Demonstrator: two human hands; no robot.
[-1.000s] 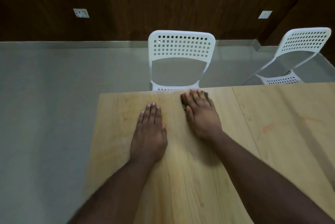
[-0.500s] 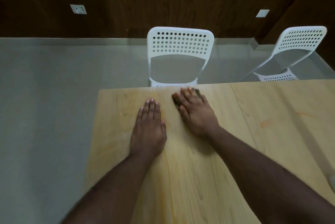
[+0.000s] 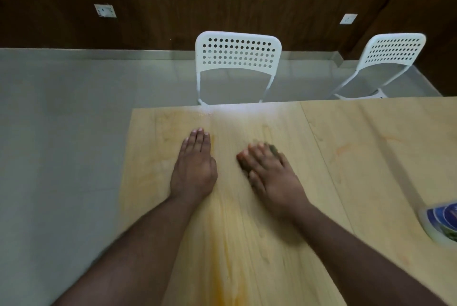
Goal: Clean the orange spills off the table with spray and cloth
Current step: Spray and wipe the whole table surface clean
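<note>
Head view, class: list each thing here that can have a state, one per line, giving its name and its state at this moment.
Left hand: flat, fingers straight, resting on the table.
Right hand: fingers straight, pressing the cloth down.
Dark cloth: mostly hidden under the right hand, blurred.
Light wooden table: still stained.
Orange streak: unwiped, between the forearms.
Faint orange mark: unwiped, on the right panel.
White perforated chair: empty, upright behind the table.

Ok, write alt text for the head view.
A person's right hand presses a dark cloth flat on a light wooden table while the left hand rests flat beside it. Orange spill streaks run between the forearms; two white chairs stand beyond.
</note>
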